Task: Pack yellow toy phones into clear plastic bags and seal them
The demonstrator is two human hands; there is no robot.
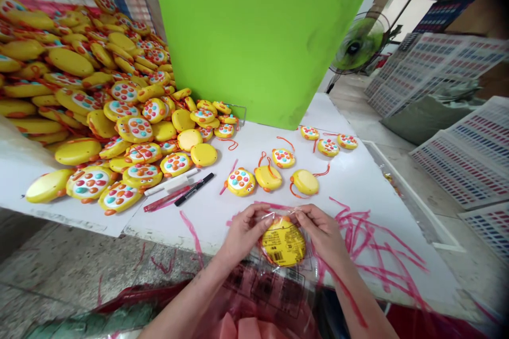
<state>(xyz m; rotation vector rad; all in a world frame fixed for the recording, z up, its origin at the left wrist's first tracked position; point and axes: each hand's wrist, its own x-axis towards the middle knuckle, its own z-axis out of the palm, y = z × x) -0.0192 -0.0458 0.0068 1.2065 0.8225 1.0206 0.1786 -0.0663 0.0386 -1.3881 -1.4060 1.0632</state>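
At the table's front edge, a clear plastic bag holds a round yellow toy with dark printing and a barcode facing up. My left hand pinches the bag's upper left edge between thumb and fingers. On the other side, my right hand grips the bag's upper right corner, fingers closed. Just beyond my hands lie several yellow toys with orange cords, among them one with coloured dots and one face down.
A large heap of yellow toys fills the left. A green panel stands behind the white table. Pens lie left of centre, pink strips at right. A fan is beyond.
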